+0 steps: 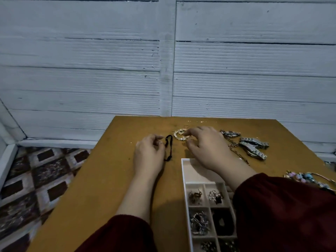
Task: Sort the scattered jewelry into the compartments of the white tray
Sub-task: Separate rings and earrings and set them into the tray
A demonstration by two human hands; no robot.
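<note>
The white tray (184, 171) lies on the brown table, its small compartments holding several pieces of jewelry and its long far compartment bare. My left hand (149, 153) pinches a black cord bracelet (169, 148) that lies on the table just right of it. Reaching over the tray's far end, my right hand (205, 148) has its fingertips closed on a white beaded bracelet (180, 134). Silver watches (253, 147) and thin chains (234, 145) lie to the right of that hand. A pastel beaded piece (307, 178) sits at the right edge.
The table (109, 179) stands against a white panelled wall (163, 60). A few tiny gold rings (186, 126) lie near the table's far edge. To the left, below the table, is a patterned floor (36, 179). My dark red sleeves fill the bottom of the view.
</note>
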